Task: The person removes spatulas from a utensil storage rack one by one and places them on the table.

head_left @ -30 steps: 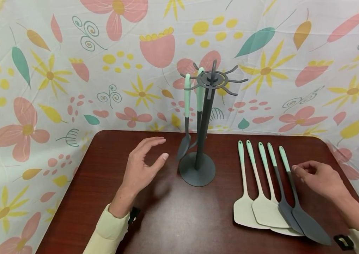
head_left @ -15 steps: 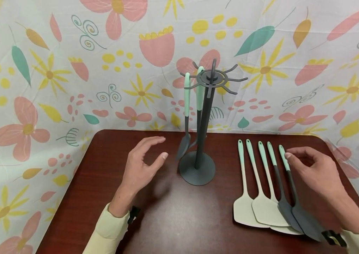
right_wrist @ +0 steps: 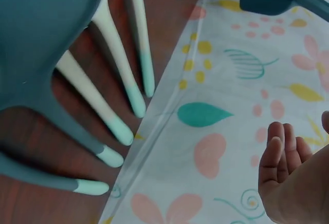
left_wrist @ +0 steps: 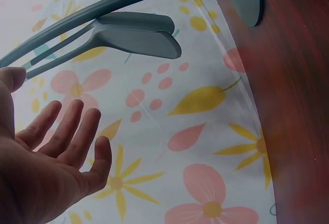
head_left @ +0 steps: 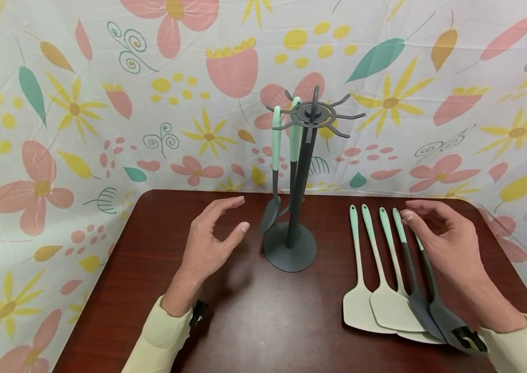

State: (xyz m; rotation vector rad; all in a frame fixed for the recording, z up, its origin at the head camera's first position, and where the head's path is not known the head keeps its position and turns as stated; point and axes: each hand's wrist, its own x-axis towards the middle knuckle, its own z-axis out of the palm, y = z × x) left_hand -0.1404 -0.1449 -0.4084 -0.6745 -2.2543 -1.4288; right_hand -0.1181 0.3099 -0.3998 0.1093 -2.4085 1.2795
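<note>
My right hand (head_left: 450, 243) hovers over the handle of the rightmost grey spatula (head_left: 445, 321) and hides part of it. Its fingers are loosely bent and hold nothing, as the right wrist view also shows. To its left lies another grey turner (head_left: 423, 311), then cream turners (head_left: 396, 311), all with mint-green handle ends pointing to the back. My left hand (head_left: 207, 241) is raised left of the dark grey utensil stand (head_left: 290, 248), thumb and fingers apart. Two grey-headed utensils (head_left: 276, 140) with mint handles hang from the stand's left side.
The stand's top ring (head_left: 313, 115) carries several hooks spreading outward. A dark wooden table (head_left: 263, 331) lies beneath everything. Behind its back edge hangs a floral cloth (head_left: 161, 93). The turner heads overlap one another near the table's right front.
My right hand has moved left and toward the back, from beside the rightmost spatula to over its handle. The left hand stays put, and the utensils have not moved.
</note>
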